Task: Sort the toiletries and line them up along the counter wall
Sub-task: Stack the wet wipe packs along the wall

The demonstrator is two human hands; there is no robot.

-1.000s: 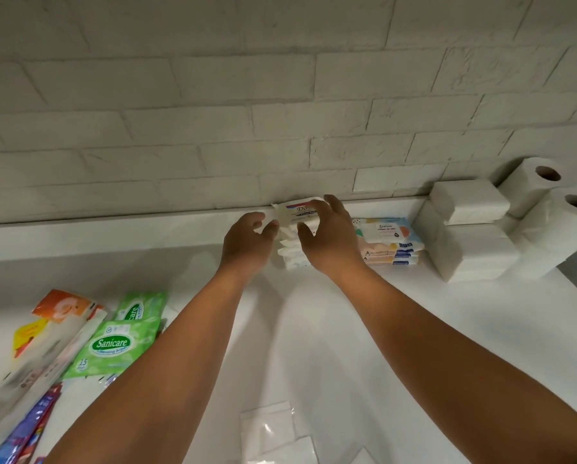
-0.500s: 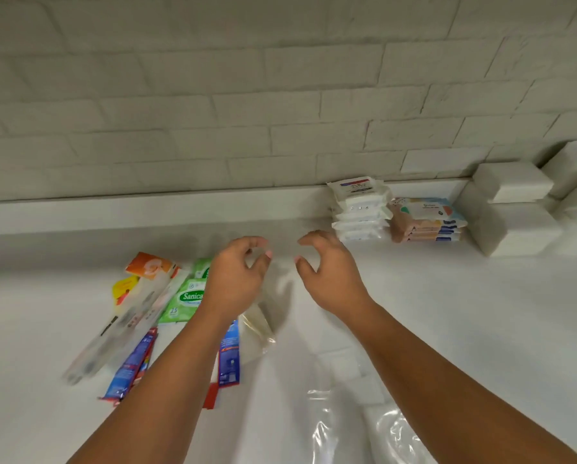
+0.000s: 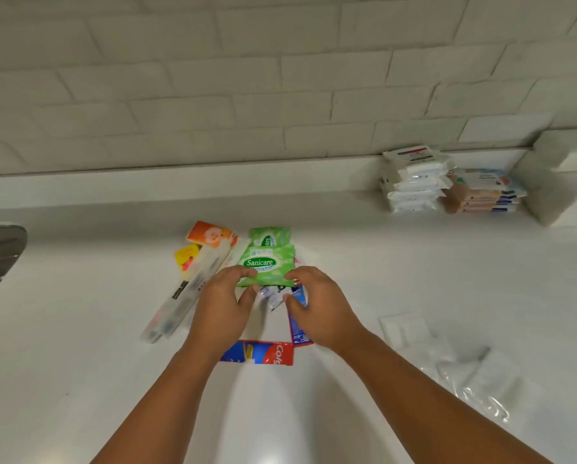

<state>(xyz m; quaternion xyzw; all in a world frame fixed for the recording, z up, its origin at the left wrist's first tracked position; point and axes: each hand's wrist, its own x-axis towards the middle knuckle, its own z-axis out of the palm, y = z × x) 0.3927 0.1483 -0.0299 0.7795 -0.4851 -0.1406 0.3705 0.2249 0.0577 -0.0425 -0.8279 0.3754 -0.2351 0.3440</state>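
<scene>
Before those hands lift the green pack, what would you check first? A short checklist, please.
1. Both hands at the front green pack: ok. The left hand and right hand curl over its near corners.
2. Firm pinch: cannot tell. The thumbs sit below its edge.
3. Pack free to lift: ok. Nothing lies on it, and it rests over a second green pack and sachets.
4. Room at the wall: ok. There is bare counter left of the white wipes stack.
5. Path to that spot: ok. Nothing stands in between.
</scene>
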